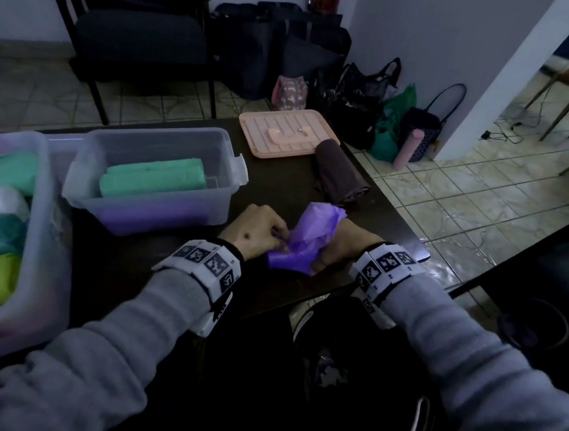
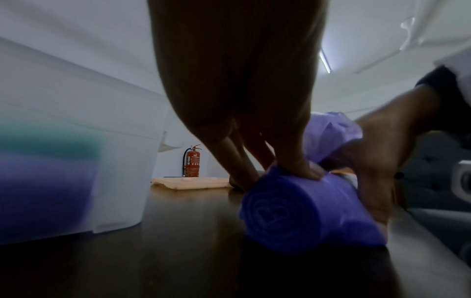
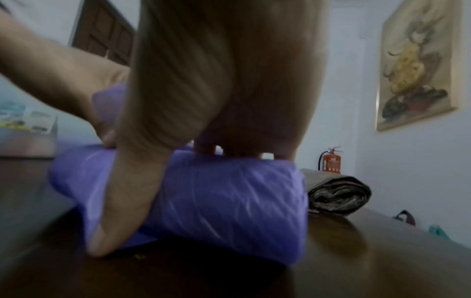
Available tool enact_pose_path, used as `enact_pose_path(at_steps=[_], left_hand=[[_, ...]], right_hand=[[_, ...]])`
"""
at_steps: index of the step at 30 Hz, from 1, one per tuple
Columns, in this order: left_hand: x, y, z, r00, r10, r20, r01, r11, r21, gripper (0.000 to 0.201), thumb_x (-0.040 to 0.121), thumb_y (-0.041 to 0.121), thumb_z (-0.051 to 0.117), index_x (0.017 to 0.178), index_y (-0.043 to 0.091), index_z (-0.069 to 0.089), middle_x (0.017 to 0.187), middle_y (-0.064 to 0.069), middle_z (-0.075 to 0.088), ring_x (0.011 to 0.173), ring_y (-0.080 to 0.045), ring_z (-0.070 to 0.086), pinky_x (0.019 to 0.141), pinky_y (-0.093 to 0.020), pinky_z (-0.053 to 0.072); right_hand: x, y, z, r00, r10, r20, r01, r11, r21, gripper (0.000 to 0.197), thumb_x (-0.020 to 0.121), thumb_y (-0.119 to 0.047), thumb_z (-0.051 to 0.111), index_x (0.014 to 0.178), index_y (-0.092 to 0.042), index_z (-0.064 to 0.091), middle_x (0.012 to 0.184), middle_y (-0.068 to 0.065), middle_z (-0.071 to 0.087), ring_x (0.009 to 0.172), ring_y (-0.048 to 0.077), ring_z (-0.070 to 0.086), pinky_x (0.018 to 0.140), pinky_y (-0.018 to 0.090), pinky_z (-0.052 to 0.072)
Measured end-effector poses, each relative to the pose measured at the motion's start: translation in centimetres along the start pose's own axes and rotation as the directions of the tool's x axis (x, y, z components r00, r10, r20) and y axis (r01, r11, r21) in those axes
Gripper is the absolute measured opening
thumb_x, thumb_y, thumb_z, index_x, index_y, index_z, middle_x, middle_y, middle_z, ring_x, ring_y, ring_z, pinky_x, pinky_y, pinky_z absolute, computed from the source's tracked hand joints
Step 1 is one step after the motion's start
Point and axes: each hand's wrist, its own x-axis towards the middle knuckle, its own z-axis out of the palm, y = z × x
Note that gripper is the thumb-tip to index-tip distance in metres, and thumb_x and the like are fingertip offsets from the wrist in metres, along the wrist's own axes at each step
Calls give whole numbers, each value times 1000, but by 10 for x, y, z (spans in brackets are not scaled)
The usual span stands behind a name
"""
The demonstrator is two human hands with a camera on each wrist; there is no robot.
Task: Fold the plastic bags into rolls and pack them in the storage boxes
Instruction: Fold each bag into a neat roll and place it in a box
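A purple plastic bag (image 1: 303, 241) lies partly rolled on the dark table (image 1: 133, 271), its loose end sticking up at the far side. My left hand (image 1: 259, 230) pinches the roll (image 2: 305, 211) from the left with curled fingers. My right hand (image 1: 349, 245) grips the same roll (image 3: 229, 201) from the right, thumb down its near side. A clear storage box (image 1: 149, 172) just left of the hands holds a green roll (image 1: 154, 178) above a purple one. A bigger clear box (image 1: 49, 256) at the left edge holds several coloured rolls.
A brown rolled bag (image 1: 340, 173) lies behind the hands near the table's right edge. A pink lid (image 1: 283, 132) sits at the far end. Bags and a dark chair (image 1: 137, 30) stand on the tiled floor beyond. A red fire extinguisher (image 2: 192, 163) stands by the wall.
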Motion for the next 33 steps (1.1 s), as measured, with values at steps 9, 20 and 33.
enact_pose_path(at_steps=[9,20,33], left_hand=[[16,16,-14,928,-246,-278,212,966,-147,39,99,33,39,114,2,57,123,-20,58,116,-34,52,93,-34,38],[27,8,4,829,-528,184,512,585,-628,12,83,-6,48,88,4,52,85,-10,55,76,-19,51,61,-27,40],[81,25,-38,847,-497,-189,109,509,-854,22,80,20,69,100,9,68,105,-15,69,98,-29,66,89,-43,54]], right_hand=[[-13,-11,-8,986,-158,-45,148,973,-176,97,59,-37,85,141,-21,35,143,1,40,135,19,27,104,46,21],[-10,-11,7,984,-174,-29,167,974,-155,82,60,-50,81,125,-16,45,131,1,48,127,20,39,102,42,25],[-13,-16,10,976,-214,-27,205,958,-198,83,63,-50,78,136,-34,39,129,-1,50,125,22,43,99,47,28]])
